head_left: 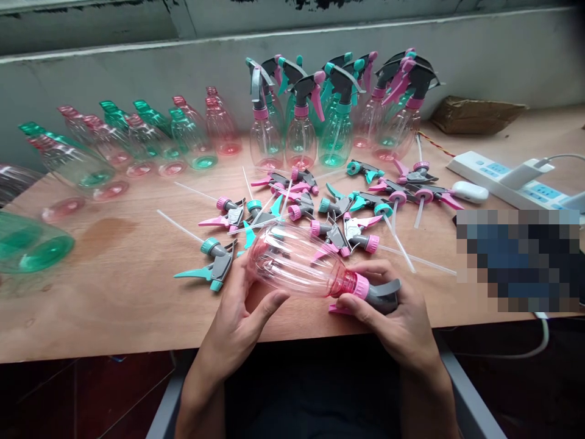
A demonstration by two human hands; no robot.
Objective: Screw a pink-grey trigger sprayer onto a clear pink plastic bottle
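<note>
A clear pink spray bottle [292,262] lies sideways between my hands above the front of the table, its neck pointing right. My left hand [244,314] cups the base end, thumb along the near side. At the neck, my right hand [393,323] is closed around the pink collar and grey spray head [382,297]. Part of a pink trigger shows under the right thumb. Just beyond the bottle lie several loose trigger sprayers [333,235] in pink, teal and grey, with thin straws. One teal sprayer [214,262] rests close to my left hand.
Several bottles without sprayers [194,143] stand at the left. Bottles fitted with sprayers [301,137] stand at the back middle. To the right are a brown packet [475,116], a white power strip [484,166], a small white case [470,191] and a blurred-out dark object [516,262].
</note>
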